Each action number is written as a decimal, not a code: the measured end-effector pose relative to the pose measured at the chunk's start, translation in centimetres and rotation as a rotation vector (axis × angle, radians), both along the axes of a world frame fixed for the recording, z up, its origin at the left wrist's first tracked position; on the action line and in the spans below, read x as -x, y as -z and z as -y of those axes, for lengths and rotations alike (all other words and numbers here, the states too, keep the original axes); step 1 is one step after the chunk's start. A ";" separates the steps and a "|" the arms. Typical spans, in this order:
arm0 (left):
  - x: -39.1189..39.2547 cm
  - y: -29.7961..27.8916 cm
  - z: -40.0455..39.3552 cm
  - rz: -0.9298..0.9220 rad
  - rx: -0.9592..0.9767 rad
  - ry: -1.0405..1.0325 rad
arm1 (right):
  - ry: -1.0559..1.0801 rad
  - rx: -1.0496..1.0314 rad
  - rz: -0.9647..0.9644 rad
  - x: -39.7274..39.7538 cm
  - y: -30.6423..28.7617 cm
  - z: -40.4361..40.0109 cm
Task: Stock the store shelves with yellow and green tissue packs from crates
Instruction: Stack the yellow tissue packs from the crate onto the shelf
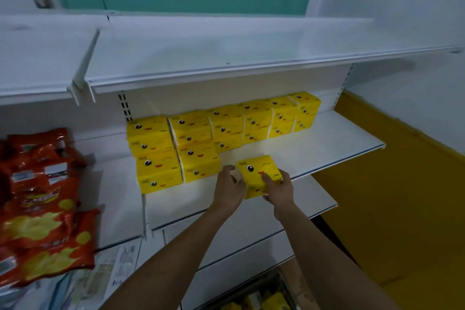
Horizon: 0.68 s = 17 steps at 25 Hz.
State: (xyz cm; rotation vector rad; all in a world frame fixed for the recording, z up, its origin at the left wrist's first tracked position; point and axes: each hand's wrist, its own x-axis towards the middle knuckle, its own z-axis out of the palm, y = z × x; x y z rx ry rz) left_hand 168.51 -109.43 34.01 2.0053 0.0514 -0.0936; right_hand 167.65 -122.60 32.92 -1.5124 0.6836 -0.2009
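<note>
Yellow tissue pack is seen held at the front edge of the middle shelf, just right of the stacked packs already ranged from the shelf's left end along its back edge. The pack is gripped by the right hand, whose fingers are curled over its near right corner and top face; the left hand is set at its left side, fingers loosely spread, touching or nearly touching the wrapper, which of the two cannot be told. The pack's printed face is turned upward and its longer side runs roughly along the shelf front. The open gap lies beyond the pack, toward the back edge and beside the front row's second stack, so a short push away from the body and slightly left is judged to be what the placing calls for. Red snack bags are piled in the neighbouring bay to the left, and more yellow packs can be made out in a crate below.
</note>
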 end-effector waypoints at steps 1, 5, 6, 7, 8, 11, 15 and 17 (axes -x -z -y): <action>-0.3 -0.1 -0.1 0.024 0.055 -0.033 | 0.005 0.098 -0.049 -0.9 0.1 -0.2; -1.7 -0.3 -0.5 0.002 0.118 0.075 | 0.032 0.217 -0.102 -4.1 -0.5 -1.6; -2.2 -0.5 -0.8 -0.009 0.116 0.092 | 0.034 0.209 -0.084 -4.7 -0.7 -1.8; -2.8 -0.5 -1.1 -0.019 0.116 0.097 | 0.038 0.200 -0.060 -5.4 -0.8 -2.1; -3.3 -0.5 -1.4 -0.027 0.109 0.099 | 0.042 0.189 -0.038 -5.8 -1.0 -2.4; -4.6 -0.4 -2.2 -0.020 0.066 0.129 | -0.004 0.159 0.010 -7.0 -1.3 -3.4; -4.9 -0.6 -2.7 -0.020 -0.011 0.184 | -0.124 0.153 -0.003 -7.7 -0.9 -4.7; -5.0 -0.6 -2.8 -0.044 -0.007 0.203 | -0.156 0.133 0.006 -7.5 -1.0 -5.1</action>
